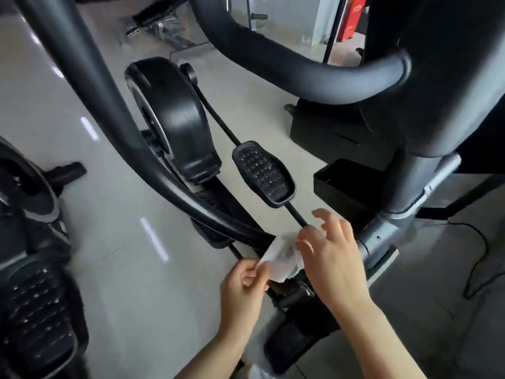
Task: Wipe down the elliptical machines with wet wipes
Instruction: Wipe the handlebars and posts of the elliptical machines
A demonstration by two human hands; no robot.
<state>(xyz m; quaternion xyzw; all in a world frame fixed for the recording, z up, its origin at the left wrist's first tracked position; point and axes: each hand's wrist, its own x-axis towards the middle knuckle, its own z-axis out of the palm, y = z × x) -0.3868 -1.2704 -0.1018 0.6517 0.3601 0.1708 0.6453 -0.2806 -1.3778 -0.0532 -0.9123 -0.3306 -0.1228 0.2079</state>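
We see the elliptical machine (175,124), its studded pedal (263,173) on the thin bar. Our left hand (240,288) pinches the crumpled wet wipe (282,255) by its lower corner; right hand (330,255) touches its top, fingers spread.

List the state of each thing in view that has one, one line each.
wet wipe: crumpled, dirt-marked, held up between both hands.
left hand: pinches the wipe's lower corner.
right hand: fingers spread, touching the wipe's upper edge.
pedal: bare, nothing on it.
flywheel cover: upright, untouched.
cable: lying loose on the floor.
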